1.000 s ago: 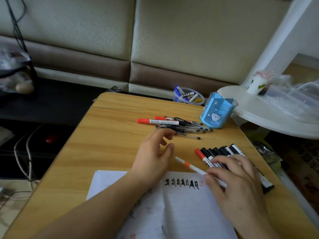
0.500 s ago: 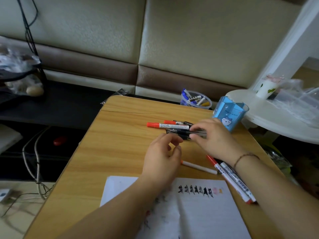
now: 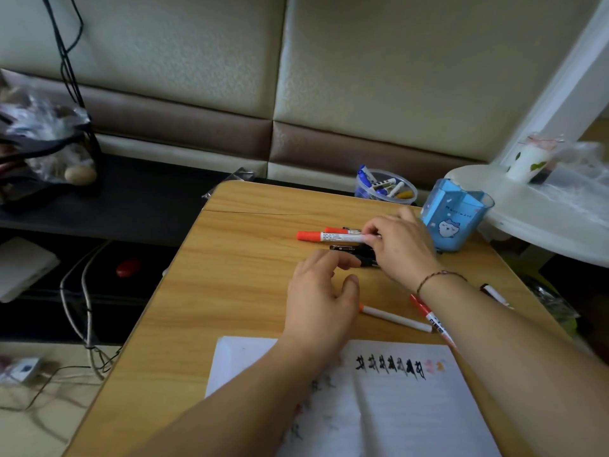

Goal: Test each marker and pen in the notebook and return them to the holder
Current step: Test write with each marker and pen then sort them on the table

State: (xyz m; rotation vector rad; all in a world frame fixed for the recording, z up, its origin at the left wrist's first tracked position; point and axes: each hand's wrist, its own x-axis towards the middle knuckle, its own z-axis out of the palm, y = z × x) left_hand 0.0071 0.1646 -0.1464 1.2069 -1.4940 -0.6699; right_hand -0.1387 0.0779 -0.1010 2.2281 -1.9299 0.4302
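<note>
Pinching the white end of a red-capped marker (image 3: 329,236), the right hand (image 3: 400,245) reaches over the pile of pens (image 3: 354,255). The left hand (image 3: 318,305) hovers just beside, fingers loose and holding nothing. The blue holder (image 3: 456,219) stands just past the right hand, and the notebook (image 3: 389,410) lies below both hands on the worktop (image 3: 230,291).

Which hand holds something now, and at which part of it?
The right hand pinches the orange-capped marker at its uncapped tail end. The left hand holds nothing.

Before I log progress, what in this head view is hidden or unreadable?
- Black pens: the right hand covers most of the pile; count unknown.
- Blue holder: its inside is not visible.
- Red-capped marker: label print too small.
- Notebook: near edge cut off by the frame.
</note>
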